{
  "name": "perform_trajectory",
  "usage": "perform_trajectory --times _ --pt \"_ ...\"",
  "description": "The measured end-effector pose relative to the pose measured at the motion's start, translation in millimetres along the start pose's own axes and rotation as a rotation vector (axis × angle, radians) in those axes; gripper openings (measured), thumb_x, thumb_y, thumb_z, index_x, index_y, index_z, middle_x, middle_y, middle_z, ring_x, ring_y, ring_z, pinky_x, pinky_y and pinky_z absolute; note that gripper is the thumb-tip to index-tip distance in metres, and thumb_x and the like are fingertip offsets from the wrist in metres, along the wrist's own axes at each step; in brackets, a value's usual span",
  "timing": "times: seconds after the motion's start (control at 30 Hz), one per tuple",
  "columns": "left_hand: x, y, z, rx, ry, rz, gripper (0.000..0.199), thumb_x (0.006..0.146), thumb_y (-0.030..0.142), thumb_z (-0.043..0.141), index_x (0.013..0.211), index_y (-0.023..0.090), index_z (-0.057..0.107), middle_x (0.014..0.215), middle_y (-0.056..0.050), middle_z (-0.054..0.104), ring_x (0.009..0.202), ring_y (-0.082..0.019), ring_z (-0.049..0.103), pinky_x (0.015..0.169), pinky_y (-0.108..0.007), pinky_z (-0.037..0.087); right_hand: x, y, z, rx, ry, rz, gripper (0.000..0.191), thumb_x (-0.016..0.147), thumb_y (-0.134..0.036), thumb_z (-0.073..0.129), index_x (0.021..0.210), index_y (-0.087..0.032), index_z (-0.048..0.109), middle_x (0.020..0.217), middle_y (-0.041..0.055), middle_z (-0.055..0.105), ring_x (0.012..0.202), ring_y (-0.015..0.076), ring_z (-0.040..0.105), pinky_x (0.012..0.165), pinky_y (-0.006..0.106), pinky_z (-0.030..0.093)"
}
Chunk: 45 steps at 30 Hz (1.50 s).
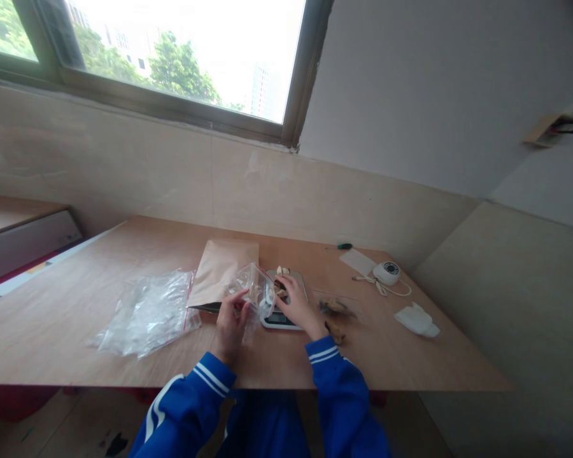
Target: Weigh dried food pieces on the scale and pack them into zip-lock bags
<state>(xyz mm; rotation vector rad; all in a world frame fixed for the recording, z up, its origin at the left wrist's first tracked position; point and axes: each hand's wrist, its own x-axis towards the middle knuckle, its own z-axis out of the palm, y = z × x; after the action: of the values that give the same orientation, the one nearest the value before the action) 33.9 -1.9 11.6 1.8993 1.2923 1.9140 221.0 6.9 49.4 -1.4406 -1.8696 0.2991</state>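
Observation:
My left hand point(232, 319) is closed on a clear zip bag point(252, 283), its mouth turned toward the scale. Over a small white digital scale point(293, 322) is my right hand point(297, 304), with its fingers curled around brown dried pieces point(280, 291) beside the bag's opening. Their exact kind is too small to make out. A pale piece point(282, 271) lies at the far end of the scale. Right of the scale, a clear bag with dark dried pieces point(337, 308) lies flat, and a loose brown piece point(335, 332) sits near my right wrist.
A stack of clear plastic bags point(146, 315) lies left on the wooden table point(71, 331), beside a brown paper bag point(224, 267). To the right are a white dome camera point(386, 272) with a cable, a crumpled white tissue point(417, 319), a white card point(357, 261) and a green-handled tool point(344, 246).

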Motion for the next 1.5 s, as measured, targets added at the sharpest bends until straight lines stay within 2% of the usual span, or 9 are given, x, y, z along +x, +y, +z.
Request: perform_trajectory --times 0.2,0.5,0.67,0.83,0.93,1.03,1.13,1.3,1.5 --pt "0.6 -1.4 0.8 -0.019 0.018 0.025 0.021 0.087 0.028 0.051 0.102 0.017 0.060 0.071 0.001 0.058 0.060 -0.010 0.055 0.059 -0.022 0.048 -1.1 0.4 16.0 -0.121 -0.031 0.059 0.041 0.078 -0.025 0.060 0.119 -0.023 0.055 0.127 0.0117 0.045 0.119 0.0280 0.044 0.101 0.044 0.038" --pt "-1.3 -5.1 1.9 -0.033 0.003 -0.027 0.022 0.087 0.032 0.051 0.099 0.017 0.061 0.069 0.001 0.057 0.059 -0.010 0.056 0.059 -0.023 0.049 -6.5 -5.5 8.7 -0.101 0.099 0.081 0.030 0.075 -0.015 0.052 0.104 -0.020 0.058 0.106 0.0079 0.058 0.099 0.0227 0.055 0.088 0.037 0.046" --pt "-1.2 -4.9 1.8 -0.047 -0.012 -0.042 0.022 0.086 0.032 0.051 0.098 0.017 0.061 0.068 0.001 0.057 0.059 -0.011 0.055 0.059 -0.024 0.049 -9.9 -10.6 0.4 -0.062 0.165 0.115 0.023 0.078 -0.020 0.049 0.097 -0.019 0.061 0.095 0.0073 0.064 0.084 0.0209 0.059 0.079 0.035 0.047" --pt "-1.5 -5.5 1.8 -0.035 -0.022 -0.052 0.023 0.087 0.033 0.050 0.099 0.017 0.061 0.068 0.001 0.057 0.059 -0.011 0.056 0.060 -0.025 0.049 -11.8 -11.9 -6.4 0.179 0.272 0.227 0.024 0.077 -0.035 0.057 0.092 -0.018 0.063 0.089 0.0071 0.067 0.078 0.0204 0.060 0.075 0.035 0.048" --pt "-0.7 -3.9 1.4 -0.028 -0.028 -0.048 0.023 0.087 0.034 0.049 0.098 0.017 0.061 0.067 0.001 0.057 0.058 -0.011 0.056 0.060 -0.025 0.049 -9.3 -25.5 -15.1 0.554 0.341 0.328 0.031 0.074 -0.042 0.063 0.092 -0.016 0.062 0.090 0.0080 0.067 0.084 0.0206 0.062 0.076 0.035 0.050" --pt "0.1 -1.9 1.0 -0.034 -0.024 -0.038 0.023 0.087 0.034 0.049 0.098 0.017 0.061 0.067 0.002 0.058 0.057 -0.011 0.056 0.059 -0.024 0.048 -5.4 -49.2 -26.8 0.983 0.260 0.392 0.033 0.072 -0.043 0.066 0.093 -0.018 0.062 0.095 0.0064 0.068 0.087 0.0196 0.063 0.077 0.035 0.052" --pt "-0.4 -2.1 1.1 -0.035 -0.011 -0.039 0.023 0.087 0.032 0.049 0.100 0.017 0.059 0.067 0.002 0.057 0.056 -0.011 0.055 0.056 -0.023 0.047 -2.4 -71.3 -33.2 1.140 0.120 0.410 0.032 0.069 -0.041 0.069 0.092 -0.019 0.063 0.096 0.0044 0.068 0.087 0.0183 0.064 0.077 0.033 0.053" --pt "-2.8 -4.8 2.2 -0.032 -0.003 -0.046 0.022 0.086 0.032 0.049 0.101 0.017 0.057 0.067 0.002 0.058 0.055 -0.011 0.055 0.054 -0.023 0.046 0.4 -87.2 -27.2 0.897 0.003 0.385 0.036 0.069 -0.041 0.071 0.096 -0.016 0.066 0.090 0.0059 0.070 0.084 0.0189 0.065 0.069 0.029 0.053" --pt "-2.5 -3.2 0.9 -0.026 0.008 -0.051 0.025 0.086 0.036 0.048 0.100 0.016 0.056 0.069 0.001 0.058 0.056 -0.012 0.055 0.054 -0.025 0.047 5.5 -86.9 -20.5 0.670 -0.050 0.229 0.037 0.075 -0.039 0.065 0.105 -0.018 0.062 0.096 0.0062 0.069 0.088 0.0184 0.064 0.076 0.031 0.052"
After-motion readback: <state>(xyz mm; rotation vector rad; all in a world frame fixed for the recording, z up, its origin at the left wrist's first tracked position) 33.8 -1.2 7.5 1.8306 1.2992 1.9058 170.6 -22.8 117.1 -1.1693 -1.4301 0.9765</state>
